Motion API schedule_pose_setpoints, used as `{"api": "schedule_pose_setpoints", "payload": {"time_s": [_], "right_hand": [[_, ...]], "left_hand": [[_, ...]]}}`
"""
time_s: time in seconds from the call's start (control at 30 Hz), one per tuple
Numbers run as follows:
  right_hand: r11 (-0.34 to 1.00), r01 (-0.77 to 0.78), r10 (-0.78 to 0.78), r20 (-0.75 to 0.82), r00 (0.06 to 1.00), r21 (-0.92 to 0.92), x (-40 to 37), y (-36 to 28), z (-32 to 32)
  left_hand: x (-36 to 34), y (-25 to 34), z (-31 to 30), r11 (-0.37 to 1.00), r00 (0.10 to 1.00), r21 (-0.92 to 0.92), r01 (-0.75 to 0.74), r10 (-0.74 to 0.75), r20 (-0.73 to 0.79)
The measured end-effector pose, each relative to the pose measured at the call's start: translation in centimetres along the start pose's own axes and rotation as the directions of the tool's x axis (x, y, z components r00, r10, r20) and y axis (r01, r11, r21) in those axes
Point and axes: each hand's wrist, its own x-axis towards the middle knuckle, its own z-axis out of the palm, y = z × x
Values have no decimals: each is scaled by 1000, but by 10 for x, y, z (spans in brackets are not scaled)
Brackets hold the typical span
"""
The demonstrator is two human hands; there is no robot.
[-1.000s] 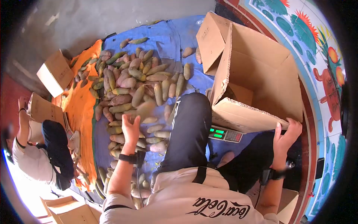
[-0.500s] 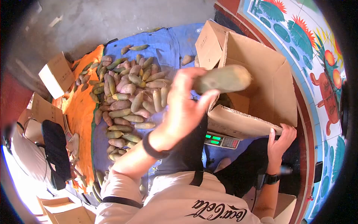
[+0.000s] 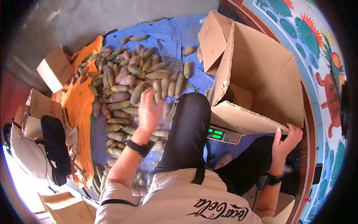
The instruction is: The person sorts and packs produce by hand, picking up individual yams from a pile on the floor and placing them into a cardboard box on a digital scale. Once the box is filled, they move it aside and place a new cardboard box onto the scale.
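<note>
My left hand (image 3: 150, 112) is over the right part of a pile of green and pinkish long radishes (image 3: 126, 80), its fingers apart and no radish in it. On the right, my right hand (image 3: 286, 142) grips the near edge of a large open cardboard box (image 3: 264, 74), thumb and fingers on the rim. The box stands on a scale (image 3: 225, 135) with green lit digits. Inside the box, the lower left part is in shadow, and what lies there is hard to make out.
A blue sheet (image 3: 160, 37) and an orange sheet (image 3: 76, 112) lie under the radishes. Smaller cardboard boxes (image 3: 56, 71) stand at the left. A co-worker (image 3: 31, 153) is at the far left. A tiled, painted wall (image 3: 298, 33) curves along the right.
My left hand has gone from beside the box back to the pile, and the large green radish it held is out of it. My right hand stays on the box rim.
</note>
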Motion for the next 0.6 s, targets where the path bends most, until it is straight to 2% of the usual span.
{"api": "schedule_pose_setpoints", "payload": {"time_s": [0.03, 0.07, 0.17, 0.23, 0.3, 0.33, 0.4, 0.53, 0.6], "right_hand": [[1000, 3, -3, 6, 1000, 0, 0, 2, 1], [1000, 2, -2, 2, 1000, -12, 0, 3, 1], [999, 10, -11, -8, 1000, -34, 0, 1, 2], [998, 23, -23, -11, 1000, -50, -1, 2, 2], [998, -7, 8, 21, 1000, -68, -4, 7, 2], [998, 0, 2, 27, 1000, -70, -4, 8, 3], [995, 21, -18, 35, 999, -100, -5, 10, 3], [995, 15, -10, 45, 999, -103, -4, 11, 2], [992, -7, 14, 60, 998, -127, -4, 13, 1]], "left_hand": [[-16, -35, 5, 995, 994, 57, 87, -90, 56], [-31, -66, 7, 990, 993, 110, 87, -95, 75], [-91, -141, 12, 958, 957, 207, 199, -236, 170], [-129, -175, 18, 842, 815, 363, 399, -507, 281], [-172, -213, 27, 792, 675, 415, 447, -603, 424], [-186, -216, 28, 790, 670, 413, 453, -607, 427], [-210, -220, 31, 684, 452, 530, 501, -729, 514], [-259, -243, 49, 727, 475, 553, 408, -686, 551], [-262, -234, 48, 680, 375, 567, 465, -731, 569]]}}
